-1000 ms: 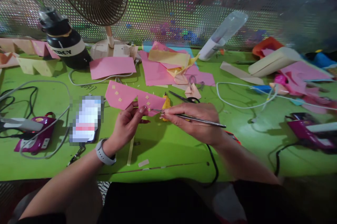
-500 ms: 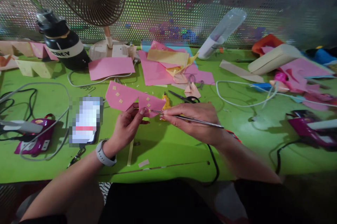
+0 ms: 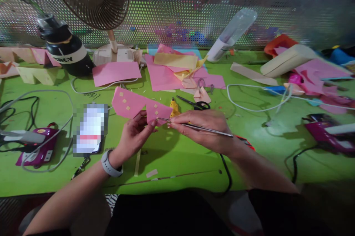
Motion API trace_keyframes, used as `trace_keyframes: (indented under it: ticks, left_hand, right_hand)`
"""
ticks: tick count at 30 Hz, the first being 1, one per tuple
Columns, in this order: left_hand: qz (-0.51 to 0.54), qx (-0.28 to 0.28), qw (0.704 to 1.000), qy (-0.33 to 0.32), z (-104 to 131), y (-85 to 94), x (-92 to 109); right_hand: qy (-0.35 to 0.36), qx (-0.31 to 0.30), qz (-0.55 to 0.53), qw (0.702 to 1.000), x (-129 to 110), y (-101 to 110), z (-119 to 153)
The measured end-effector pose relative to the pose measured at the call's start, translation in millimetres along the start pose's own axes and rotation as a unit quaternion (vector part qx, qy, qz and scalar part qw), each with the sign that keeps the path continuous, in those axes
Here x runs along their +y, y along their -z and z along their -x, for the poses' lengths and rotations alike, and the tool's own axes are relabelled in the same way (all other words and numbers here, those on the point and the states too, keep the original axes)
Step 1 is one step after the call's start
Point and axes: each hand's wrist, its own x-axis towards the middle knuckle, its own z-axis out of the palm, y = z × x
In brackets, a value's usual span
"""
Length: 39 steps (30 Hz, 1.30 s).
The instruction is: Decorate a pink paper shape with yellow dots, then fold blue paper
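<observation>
My left hand (image 3: 135, 134) pinches the lower edge of a folded pink paper piece (image 3: 135, 100), thumb in front and fingers behind. Small pale yellow squares dot both wings of the paper. In a pen grip, my right hand (image 3: 205, 127) holds a thin metal pick-like tool (image 3: 212, 130). The tool's fine tip meets the paper by the lowest square on the right wing, close to my left thumb. Just behind the right fingertips lies a yellow glue gun (image 3: 174, 107), partly hidden by the hand. Black-handled scissors (image 3: 201, 105) rest beyond it.
A phone (image 3: 91, 127) lies left of my left hand. Purple power strips (image 3: 41, 147) and loose cables sit at both sides. Pink and yellow paper sheets (image 3: 161, 77), a fan (image 3: 111, 53), a black bottle (image 3: 69, 51) and a clear plastic bottle (image 3: 235, 30) stand along the back.
My left thumb has shifted slightly right along the paper's lower edge. The tool's tip stays at the right wing, and its back end has dipped slightly. The view has moved a little.
</observation>
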Motion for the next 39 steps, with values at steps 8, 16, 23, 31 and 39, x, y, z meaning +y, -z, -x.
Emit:
trace_keyframes:
  ticks: [8,16,23,31,39]
  left_hand:
    - [0.003,0.005,1.000,-0.002,-2,0.4,-3]
    - [0.056,0.013,0.998,0.034,-3,0.5,-2]
    - [0.089,0.018,0.995,0.050,-2,-0.1,0]
    - [0.113,0.017,0.992,0.051,-2,1.5,-2]
    - [0.121,0.023,0.991,0.053,-2,0.7,-5]
  right_hand:
    - [0.001,0.006,-0.011,1.000,-3,0,-2]
    - [0.007,0.033,0.014,0.999,-10,3,-6]
    - [-0.026,0.027,0.008,0.999,-8,0,-6]
    - [-0.044,0.031,-0.027,0.998,-5,-3,-6]
    - [-0.136,0.177,-0.158,0.962,7,-1,-3]
